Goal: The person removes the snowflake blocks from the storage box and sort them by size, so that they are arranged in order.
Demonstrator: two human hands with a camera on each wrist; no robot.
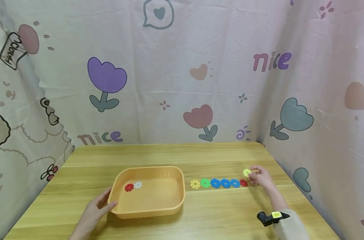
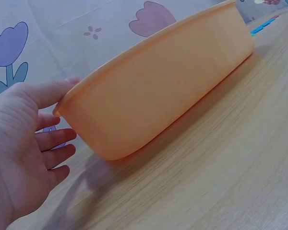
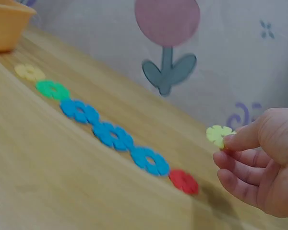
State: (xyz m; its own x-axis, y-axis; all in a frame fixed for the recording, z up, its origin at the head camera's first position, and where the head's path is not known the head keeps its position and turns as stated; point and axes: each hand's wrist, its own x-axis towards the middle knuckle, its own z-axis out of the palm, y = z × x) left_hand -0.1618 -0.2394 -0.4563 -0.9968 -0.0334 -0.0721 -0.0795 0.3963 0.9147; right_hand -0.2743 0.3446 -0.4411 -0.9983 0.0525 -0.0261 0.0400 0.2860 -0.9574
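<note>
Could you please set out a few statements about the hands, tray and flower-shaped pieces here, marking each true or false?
1. The right hand pinches a yellow-green piece. True.
2. The tray contains four pieces. False: it contains two, a red one and a white one.
3. The left hand is at the tray's rim. True.
4. Three blue pieces lie side by side on the table. True.
5. The lined-up piece nearest the tray is green. False: it is a yellow piece.
</note>
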